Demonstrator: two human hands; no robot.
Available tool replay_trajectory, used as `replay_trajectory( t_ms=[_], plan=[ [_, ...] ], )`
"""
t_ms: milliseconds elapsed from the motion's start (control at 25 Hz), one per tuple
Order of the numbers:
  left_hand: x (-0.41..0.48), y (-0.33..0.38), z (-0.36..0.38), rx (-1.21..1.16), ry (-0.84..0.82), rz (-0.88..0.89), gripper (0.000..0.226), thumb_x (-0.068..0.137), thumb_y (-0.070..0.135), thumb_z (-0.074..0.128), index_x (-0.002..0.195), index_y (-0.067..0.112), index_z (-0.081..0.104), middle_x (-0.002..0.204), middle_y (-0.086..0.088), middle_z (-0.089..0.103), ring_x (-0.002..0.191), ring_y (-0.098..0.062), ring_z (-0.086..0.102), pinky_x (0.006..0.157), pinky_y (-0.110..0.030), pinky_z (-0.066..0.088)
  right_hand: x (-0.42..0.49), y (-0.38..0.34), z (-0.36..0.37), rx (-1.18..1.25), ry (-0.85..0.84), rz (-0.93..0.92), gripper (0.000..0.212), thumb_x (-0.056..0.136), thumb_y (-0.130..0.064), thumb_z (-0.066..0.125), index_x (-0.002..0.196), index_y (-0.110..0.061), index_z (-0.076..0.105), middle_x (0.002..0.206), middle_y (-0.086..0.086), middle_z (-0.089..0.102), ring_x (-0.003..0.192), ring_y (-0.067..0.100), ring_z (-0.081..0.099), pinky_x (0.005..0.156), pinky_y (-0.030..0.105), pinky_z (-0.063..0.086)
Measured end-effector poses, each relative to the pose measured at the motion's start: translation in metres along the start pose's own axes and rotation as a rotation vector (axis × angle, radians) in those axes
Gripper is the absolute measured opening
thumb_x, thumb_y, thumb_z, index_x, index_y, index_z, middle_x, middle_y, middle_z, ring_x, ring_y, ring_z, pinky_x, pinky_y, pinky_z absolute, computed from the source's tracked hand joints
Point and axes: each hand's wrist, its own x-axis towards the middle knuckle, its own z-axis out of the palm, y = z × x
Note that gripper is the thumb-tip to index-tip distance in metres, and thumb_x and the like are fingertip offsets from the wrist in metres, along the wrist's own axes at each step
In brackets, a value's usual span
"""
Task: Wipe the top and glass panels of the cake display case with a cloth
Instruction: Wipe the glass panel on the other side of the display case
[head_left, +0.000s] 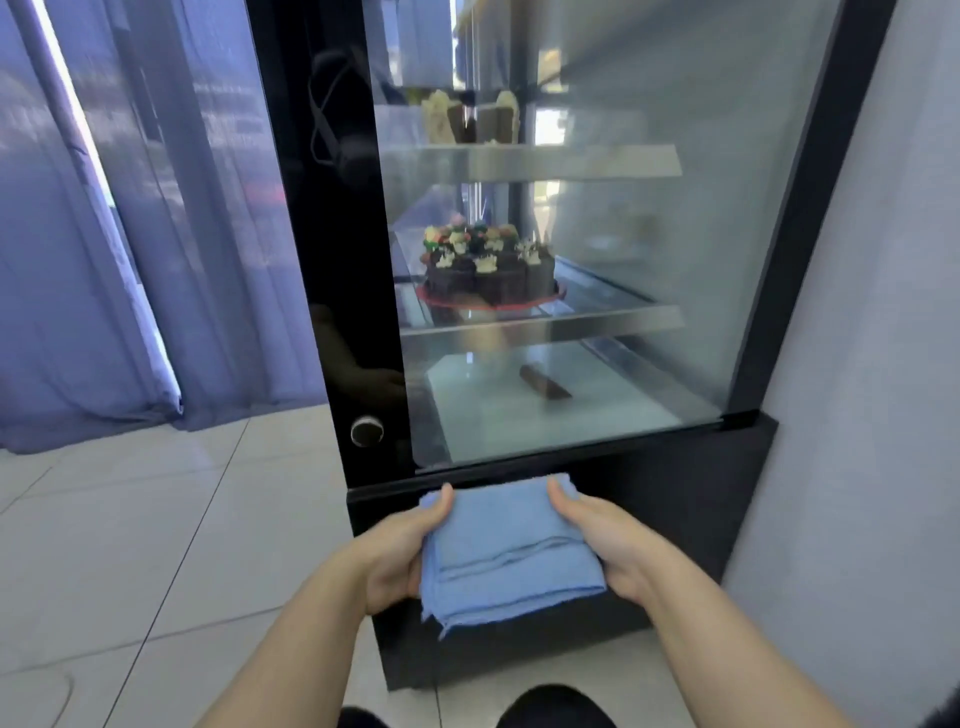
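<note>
Holding the folded blue cloth (506, 551) low in the head view, I see my left hand (402, 553) and right hand (605, 540) each clamped on one side edge, thumb on top, fingers tucked under it. The cloth sits before the display case's black base (675, 493), just below the glass panel (649, 260). The pane lies above and ahead of the fingers. Both hands are equally near, so I judge the next move to be a lift onto the glass.
</note>
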Motion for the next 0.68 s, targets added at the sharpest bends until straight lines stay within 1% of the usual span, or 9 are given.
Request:
replay_trajectory(
  t_ms=[120,240,280,320,400,480,520,600,680],
  plan=[
    [0.006,-0.028,-0.01,-0.059,-0.028,-0.035,0.047,0.092,0.047,0.043,0.124,0.013,0.055,0.11,-0.012,0.07,0.101,-0.029,0.067,0.085,-0.041,0.055,0.0,0.015,-0.007,-0.058,0.014,0.049,0.044,0.093,-0.047,0.048,0.118,-0.013,0.061,0.101,0.008,0.073,0.092,0.025,0.07,0.074,0.033,0.056],
    [0.01,-0.015,-0.012,-0.109,-0.083,0.026,0.052,0.089,0.05,0.043,0.123,0.014,0.055,0.111,-0.012,0.069,0.101,-0.028,0.067,0.076,-0.036,0.058,0.001,0.0,-0.011,-0.019,-0.055,-0.076,0.04,0.092,-0.046,0.048,0.12,-0.019,0.06,0.107,0.006,0.072,0.097,0.023,0.069,0.082,0.036,0.054],
    [0.011,-0.012,-0.012,-0.14,-0.096,0.044,0.056,0.085,0.052,0.043,0.124,0.013,0.054,0.112,-0.013,0.069,0.102,-0.028,0.066,0.076,-0.035,0.058,0.0,-0.003,-0.011,0.022,-0.092,-0.118,0.04,0.092,-0.047,0.047,0.122,-0.023,0.059,0.11,0.004,0.071,0.097,0.023,0.069,0.08,0.036,0.054],
    [0.01,-0.01,-0.012,-0.18,-0.112,0.07,0.062,0.082,0.055,0.043,0.126,0.012,0.053,0.116,-0.014,0.067,0.105,-0.028,0.065,0.077,-0.036,0.058,-0.003,-0.006,-0.01,0.064,-0.136,-0.153,0.041,0.09,-0.05,0.045,0.124,-0.03,0.058,0.112,0.001,0.069,0.093,0.02,0.068,0.073,0.034,0.054],
    [0.007,-0.009,-0.013,-0.261,-0.188,0.142,0.077,0.077,0.069,0.034,0.129,0.016,0.054,0.128,-0.014,0.059,0.116,-0.03,0.058,0.089,-0.042,0.053,-0.009,-0.012,-0.008,0.144,-0.226,-0.211,0.053,0.083,-0.066,0.037,0.125,-0.04,0.056,0.112,-0.004,0.066,0.081,0.013,0.063,0.059,0.026,0.047],
    [0.002,-0.001,-0.015,-0.292,-0.29,0.213,0.09,0.067,0.082,0.031,0.128,0.021,0.056,0.136,-0.012,0.053,0.123,-0.032,0.052,0.093,-0.052,0.048,-0.012,-0.025,-0.011,0.173,-0.297,-0.271,0.067,0.078,-0.074,0.027,0.124,-0.036,0.058,0.117,-0.003,0.064,0.086,0.013,0.063,0.058,0.026,0.046],
    [-0.003,0.007,-0.017,-0.27,-0.322,0.251,0.094,0.062,0.085,0.036,0.125,0.02,0.058,0.135,-0.011,0.054,0.122,-0.033,0.052,0.088,-0.055,0.05,-0.014,-0.034,-0.014,0.141,-0.325,-0.304,0.07,0.077,-0.075,0.027,0.119,-0.031,0.062,0.12,-0.001,0.063,0.094,0.016,0.064,0.062,0.028,0.049],
    [-0.012,0.024,-0.02,-0.12,-0.334,0.352,0.09,0.054,0.087,0.049,0.108,0.016,0.066,0.124,-0.009,0.061,0.11,-0.03,0.06,0.071,-0.045,0.056,-0.023,-0.055,-0.019,-0.001,-0.355,-0.378,0.064,0.078,-0.073,0.037,0.098,-0.021,0.069,0.118,0.004,0.064,0.105,0.022,0.062,0.076,0.034,0.053],
    [-0.023,0.041,-0.022,0.112,-0.268,0.451,0.077,0.053,0.084,0.056,0.087,0.017,0.07,0.107,-0.004,0.066,0.096,-0.025,0.063,0.065,-0.033,0.053,-0.033,-0.074,-0.02,-0.258,-0.306,-0.44,0.047,0.08,-0.063,0.053,0.077,-0.017,0.065,0.099,0.0,0.065,0.097,0.02,0.059,0.082,0.032,0.049]
  ],
)
